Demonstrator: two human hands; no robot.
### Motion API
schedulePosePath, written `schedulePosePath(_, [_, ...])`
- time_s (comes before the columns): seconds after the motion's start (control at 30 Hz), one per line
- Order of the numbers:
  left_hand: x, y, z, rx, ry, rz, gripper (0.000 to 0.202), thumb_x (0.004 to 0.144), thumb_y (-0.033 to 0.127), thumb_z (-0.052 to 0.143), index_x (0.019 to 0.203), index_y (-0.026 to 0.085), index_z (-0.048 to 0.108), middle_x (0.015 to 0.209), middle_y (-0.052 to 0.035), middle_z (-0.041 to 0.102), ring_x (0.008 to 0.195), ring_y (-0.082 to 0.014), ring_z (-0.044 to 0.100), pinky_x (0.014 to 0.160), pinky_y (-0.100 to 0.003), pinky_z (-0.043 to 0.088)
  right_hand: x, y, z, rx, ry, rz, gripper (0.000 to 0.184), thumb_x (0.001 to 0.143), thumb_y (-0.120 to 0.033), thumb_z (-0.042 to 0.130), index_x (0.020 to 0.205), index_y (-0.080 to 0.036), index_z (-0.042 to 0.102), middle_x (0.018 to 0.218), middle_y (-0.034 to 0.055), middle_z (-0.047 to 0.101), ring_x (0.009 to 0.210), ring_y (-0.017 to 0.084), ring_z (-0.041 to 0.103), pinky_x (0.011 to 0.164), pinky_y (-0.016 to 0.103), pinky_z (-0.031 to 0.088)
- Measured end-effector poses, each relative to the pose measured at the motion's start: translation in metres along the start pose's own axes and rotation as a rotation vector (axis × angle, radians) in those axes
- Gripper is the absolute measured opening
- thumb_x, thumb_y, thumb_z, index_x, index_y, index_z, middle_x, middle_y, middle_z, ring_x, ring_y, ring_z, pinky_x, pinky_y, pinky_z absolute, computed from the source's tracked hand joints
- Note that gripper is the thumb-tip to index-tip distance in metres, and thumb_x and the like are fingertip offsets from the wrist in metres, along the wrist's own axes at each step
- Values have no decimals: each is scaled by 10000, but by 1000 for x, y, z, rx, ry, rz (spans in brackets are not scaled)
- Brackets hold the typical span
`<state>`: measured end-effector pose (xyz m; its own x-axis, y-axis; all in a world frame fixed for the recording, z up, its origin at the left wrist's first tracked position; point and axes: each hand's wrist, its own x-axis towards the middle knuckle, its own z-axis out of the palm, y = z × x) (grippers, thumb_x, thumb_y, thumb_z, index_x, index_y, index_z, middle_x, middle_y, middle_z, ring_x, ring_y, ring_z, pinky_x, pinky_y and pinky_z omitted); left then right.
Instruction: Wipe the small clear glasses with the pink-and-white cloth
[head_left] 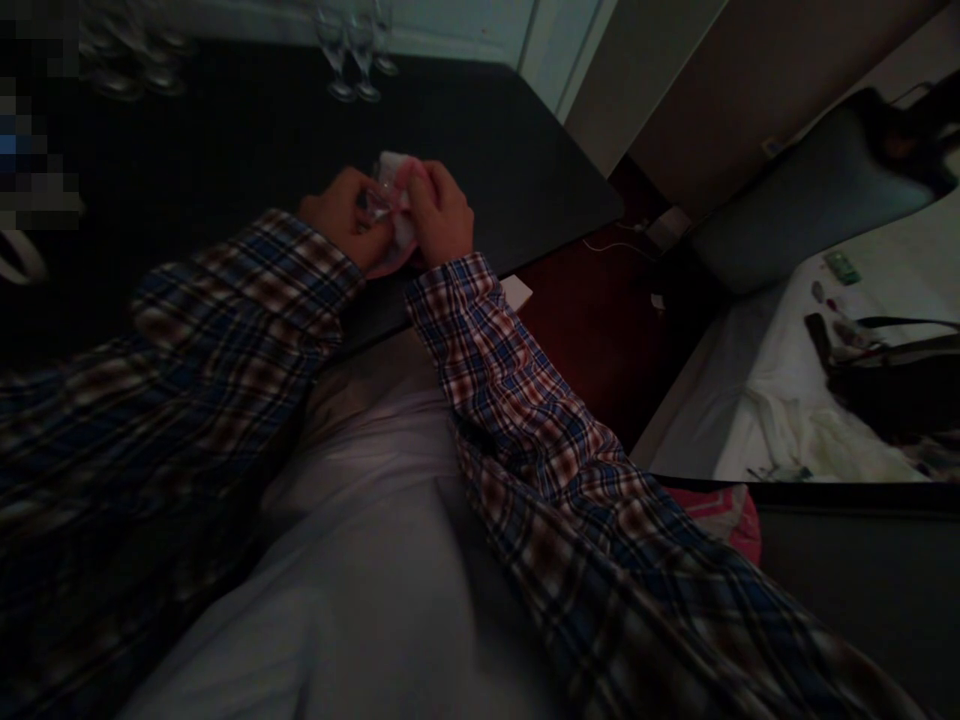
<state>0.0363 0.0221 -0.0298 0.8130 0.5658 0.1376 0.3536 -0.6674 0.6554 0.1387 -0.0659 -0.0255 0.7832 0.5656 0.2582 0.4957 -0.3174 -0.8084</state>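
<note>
My left hand (341, 215) is closed around a small clear glass (381, 203), only part of which shows between the fingers. My right hand (444, 212) grips a pink and white cloth (395, 163) with the thumb on top. The cloth wraps about the glass and hangs below it, over the near edge of the dark table (480, 180). The foot and lower part of the glass are hidden by the hands and cloth.
Several stemmed glasses (362, 60) stand at the table's back edge, and more glasses (135, 60) at the far left. Rightward, a mirror-like panel shows a bed (795, 350) with a dark bag (892, 385). A pink bag or cloth (724, 520) lies by my right sleeve.
</note>
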Motion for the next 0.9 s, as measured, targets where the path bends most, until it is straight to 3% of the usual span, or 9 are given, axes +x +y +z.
schedulePosePath(0.37, [-1, 3, -1, -8, -3, -30, 471, 785, 429, 544, 1205, 217, 539, 1016, -47, 690, 920, -210, 662, 778, -292, 521, -1, -2, -2, -5, -3, 2, 227, 923, -387, 348, 896, -239, 518, 920, 0, 632, 930, 169, 625, 809, 288, 489])
schedulePosePath(0.67, [-2, 4, -1, 21, 17, 24, 470, 798, 456, 528, 1182, 186, 553, 964, -72, 689, 870, -230, 670, 730, -333, 532, 1, 1, -1, -4, 6, -11, 215, 912, -389, 368, 883, -247, 527, 912, 8, 631, 932, 191, 624, 834, 333, 497])
schedulePosePath(0.9, [0, 3, -2, -1, -10, 11, 479, 794, 461, 531, 1193, 197, 540, 998, -83, 690, 907, -245, 665, 762, -350, 531, -1, -3, -2, -12, -7, 24, 238, 921, -398, 353, 896, -241, 530, 946, 8, 635, 940, 175, 628, 818, 297, 492])
